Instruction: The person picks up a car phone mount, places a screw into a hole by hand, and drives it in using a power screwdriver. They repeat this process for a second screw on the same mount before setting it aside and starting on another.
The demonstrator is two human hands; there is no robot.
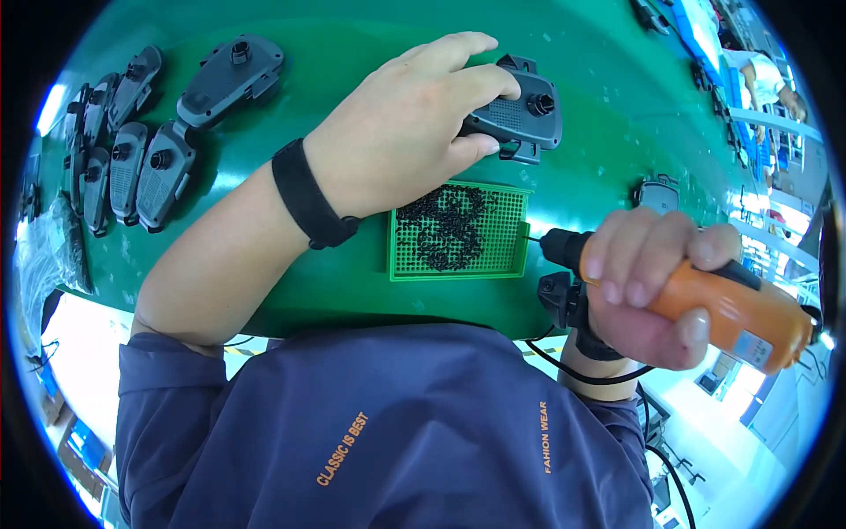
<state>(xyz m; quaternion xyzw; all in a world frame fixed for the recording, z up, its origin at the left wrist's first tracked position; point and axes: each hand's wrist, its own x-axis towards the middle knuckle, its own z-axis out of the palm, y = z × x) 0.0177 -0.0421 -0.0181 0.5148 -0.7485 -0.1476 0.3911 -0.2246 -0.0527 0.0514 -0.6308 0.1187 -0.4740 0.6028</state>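
Observation:
My left hand (410,115) wears a black wristband and grips the near end of a dark grey plastic housing (553,119). The fingers lie over its top and the thumb along its side. A round black knob stands up from the housing, and clips stick out at its edges. In my right hand (648,273) is an orange electric screwdriver (740,313), its thin bit pointing left toward the tray. Between the hands sits a shallow bright green perforated tray (459,275) with a heap of small black screws (451,231) in its left and middle part.
Several similar grey housings (231,79) lie at the left of the green tabletop (352,31). Clear plastic wrap (48,251) rests by the left edge. Another grey part (659,194) lies at the right. A black cable (586,377) runs under my right wrist. Farther right, a person (767,84) is seen.

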